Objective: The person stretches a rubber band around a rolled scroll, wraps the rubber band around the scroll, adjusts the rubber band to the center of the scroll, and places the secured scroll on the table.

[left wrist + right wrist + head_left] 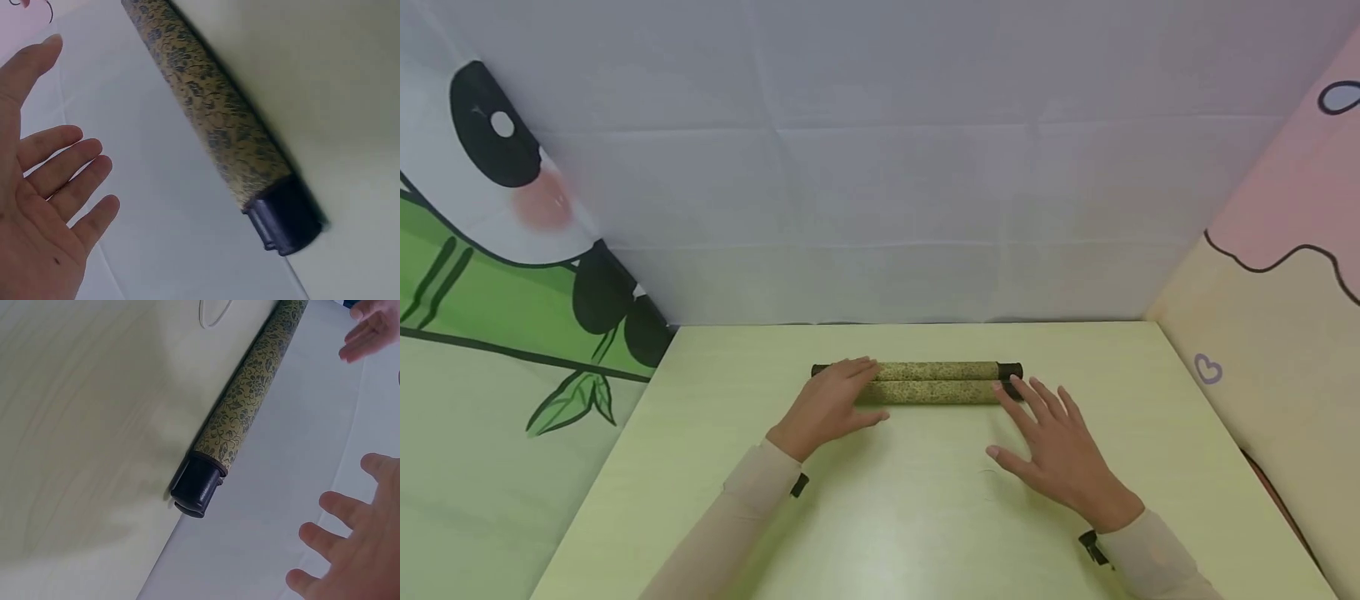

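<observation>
A rolled scroll (936, 392) lies crosswise on the pale table. It shows as two parallel rolls, patterned in gold and dark floral marks, with black end caps (1010, 370). My left hand (829, 407) is over the scroll's left end and hides part of it in the head view. In the left wrist view, its spread fingers (75, 162) stand apart from the patterned roll (212, 106). Close by the right end is my right hand (1063, 458), fingers spread and holding nothing. The right wrist view also has a gap between that hand (362, 544) and the black cap (197, 484).
A pale table (880, 533) spreads out under both arms. Behind it hangs a white cloth wall (880, 183). Printed side panels with a green cartoon (550, 308) and a pink pattern (1292, 183) flank it. A thin pale cord loop (214, 315) appears near the scroll.
</observation>
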`<state>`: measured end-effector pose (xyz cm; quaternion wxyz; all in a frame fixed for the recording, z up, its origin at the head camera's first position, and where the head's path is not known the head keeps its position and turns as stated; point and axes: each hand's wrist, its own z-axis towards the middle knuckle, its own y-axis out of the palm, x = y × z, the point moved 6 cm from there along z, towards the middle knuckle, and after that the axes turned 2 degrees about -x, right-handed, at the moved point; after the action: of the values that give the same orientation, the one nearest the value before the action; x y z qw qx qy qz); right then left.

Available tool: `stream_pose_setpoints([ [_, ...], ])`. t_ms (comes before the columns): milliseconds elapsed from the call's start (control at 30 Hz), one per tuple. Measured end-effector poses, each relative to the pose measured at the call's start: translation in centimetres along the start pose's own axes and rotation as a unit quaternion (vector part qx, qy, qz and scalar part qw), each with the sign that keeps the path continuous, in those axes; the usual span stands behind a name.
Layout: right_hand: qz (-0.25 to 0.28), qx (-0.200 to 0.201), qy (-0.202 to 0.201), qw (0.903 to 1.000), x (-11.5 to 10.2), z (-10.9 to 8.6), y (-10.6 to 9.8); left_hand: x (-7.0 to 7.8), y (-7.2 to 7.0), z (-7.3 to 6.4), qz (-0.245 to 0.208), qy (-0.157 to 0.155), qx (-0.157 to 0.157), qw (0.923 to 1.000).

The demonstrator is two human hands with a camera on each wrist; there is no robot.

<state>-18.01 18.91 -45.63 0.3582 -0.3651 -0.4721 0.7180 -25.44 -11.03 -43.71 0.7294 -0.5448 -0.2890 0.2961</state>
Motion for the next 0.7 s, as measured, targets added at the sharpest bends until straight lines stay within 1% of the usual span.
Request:
stream_pose_setpoints([
  [133, 0.000, -0.002, 0.000, 1.0000, 0.0, -0.3, 0.1, 0.3, 0.1, 2.3, 0.003, 0.001, -0.019, 0.9998],
  [300, 0.004, -0.007, 0.004, 1.0000, 0.0, -0.4, 0.2, 0.5, 0.4, 4.9, 0.011, -0.007, -0.069, 0.9975],
  [400, 0.008, -0.007, 0.004, 0.9999, -0.2, -0.5, 0.2, 0.5, 0.8, 6.2, 0.003, -0.013, -0.095, 0.9953],
  [533, 0.010, -0.012, 0.001, 0.9999, -0.6, -0.7, 0.3, 0.1, 2.2, 7.3, 0.001, -0.021, -0.125, 0.9920],
  [700, 0.005, -0.020, -0.001, 0.9998, -0.9, -0.9, 0.5, -0.3, 4.4, 8.0, -0.002, -0.023, -0.153, 0.9879],
])
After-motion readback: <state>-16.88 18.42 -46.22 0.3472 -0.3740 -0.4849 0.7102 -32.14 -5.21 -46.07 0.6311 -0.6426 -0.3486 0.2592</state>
